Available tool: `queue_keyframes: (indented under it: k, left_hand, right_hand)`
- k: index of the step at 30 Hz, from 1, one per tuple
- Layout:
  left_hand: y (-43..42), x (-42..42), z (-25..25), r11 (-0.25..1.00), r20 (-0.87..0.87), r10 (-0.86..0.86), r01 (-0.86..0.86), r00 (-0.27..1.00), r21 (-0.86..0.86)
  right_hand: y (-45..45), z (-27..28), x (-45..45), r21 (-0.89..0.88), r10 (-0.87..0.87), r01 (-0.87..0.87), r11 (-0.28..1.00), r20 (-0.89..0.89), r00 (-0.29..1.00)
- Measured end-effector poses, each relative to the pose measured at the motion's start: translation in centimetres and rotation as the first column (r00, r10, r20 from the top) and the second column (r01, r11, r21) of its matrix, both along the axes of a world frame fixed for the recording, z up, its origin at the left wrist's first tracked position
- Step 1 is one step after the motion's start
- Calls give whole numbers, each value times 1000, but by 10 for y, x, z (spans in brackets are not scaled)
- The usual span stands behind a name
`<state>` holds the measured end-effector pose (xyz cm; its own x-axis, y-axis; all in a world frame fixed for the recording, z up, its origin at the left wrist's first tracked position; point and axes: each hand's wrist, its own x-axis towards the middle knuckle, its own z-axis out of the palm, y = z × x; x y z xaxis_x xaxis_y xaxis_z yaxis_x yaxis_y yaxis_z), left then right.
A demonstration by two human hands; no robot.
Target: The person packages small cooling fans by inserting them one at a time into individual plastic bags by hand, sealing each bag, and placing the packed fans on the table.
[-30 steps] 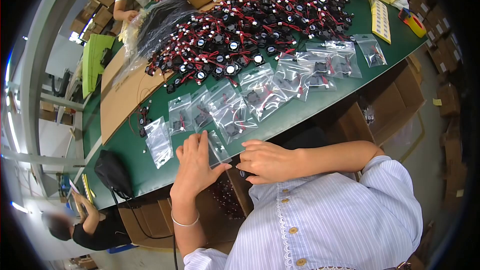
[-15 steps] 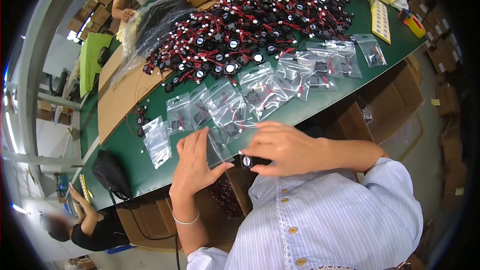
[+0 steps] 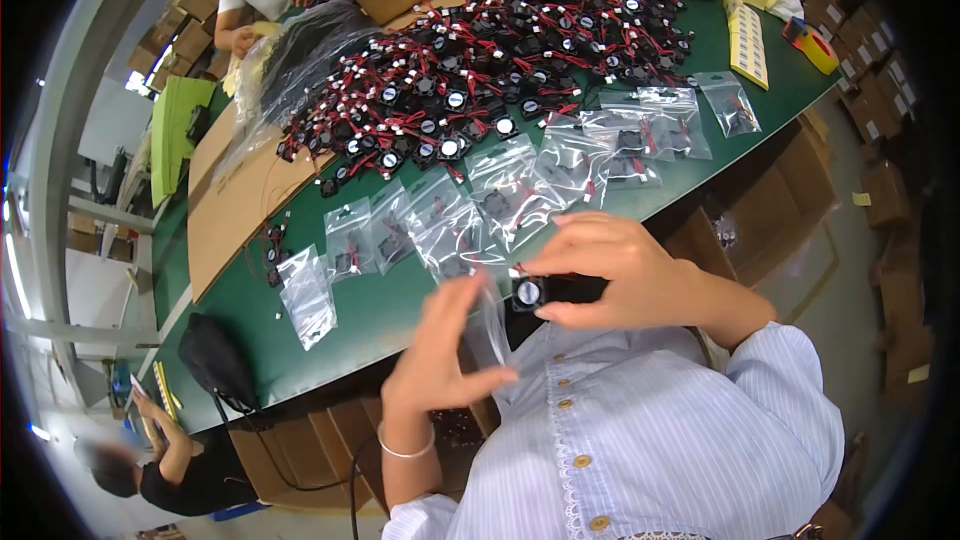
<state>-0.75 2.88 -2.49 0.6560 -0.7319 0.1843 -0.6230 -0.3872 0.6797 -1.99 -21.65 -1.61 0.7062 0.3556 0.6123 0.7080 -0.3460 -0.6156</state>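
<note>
At the table's front edge my left hand (image 3: 432, 360), its fingers blurred, holds a clear zip bag (image 3: 489, 328) between thumb and fingers. My right hand (image 3: 630, 272) grips a small black fan (image 3: 528, 293) with a round white label, close beside the bag's side. A red wire end with a white plug shows at the fan's top. Just beyond my hands lie filled zip bags (image 3: 440, 220), each with a dark fan and red wires inside. A stack of flat clear bags (image 3: 308, 298) rests to the left.
A large heap of wired fans (image 3: 480, 60) covers the green table (image 3: 380, 315). Cardboard (image 3: 225, 205), a black pouch (image 3: 217, 365), a label strip (image 3: 746, 45) and a tape roll (image 3: 812, 45) surround it. Open cartons (image 3: 775, 190) stand below. Two other people work nearby.
My left hand has moved right with the clear bag, away from the bags on the table. My right hand has shifted slightly right and the fan shows more fully.
</note>
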Motion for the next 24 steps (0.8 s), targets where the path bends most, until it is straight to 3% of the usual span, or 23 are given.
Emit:
queue_keyframes:
  k: [2, 5, 7, 9, 11, 13, 15, 24]
  left_hand:
    - [-10, -15, -22, 926, -284, -264, 160, 922, -341]
    - [-33, -40, -25, 902, -425, -406, 279, 809, -330]
    - [-44, -49, -18, 908, -491, -394, 247, 777, -338]
    - [-43, -56, -23, 942, -560, -240, 50, 793, -333]
    - [-45, -66, -21, 871, -770, -209, -243, 603, -427]
    - [-40, -63, -7, 851, -873, -237, -343, 427, -398]
    - [-33, -59, -12, 819, -864, -99, -453, 493, -352]
    - [-26, -43, 4, 773, -803, -34, -493, 595, -399]
  right_hand:
    - [-10, 10, -10, 33, 3, -1, 999, -62, 998]
    - [-21, 14, -16, 72, -5, 14, 997, -119, 993]
    - [-24, 13, -18, 83, 0, 9, 997, -112, 994]
    - [-27, 19, -25, 30, 12, -7, 1000, -155, 988]
    - [-30, 21, -29, 19, 47, -46, 999, -90, 995]
    - [-35, 23, -34, -2, 56, -57, 998, -92, 994]
    - [-37, 23, -36, -65, 82, -87, 994, -75, 994]
    - [-28, 20, -35, -158, 28, -13, 987, 96, 995]
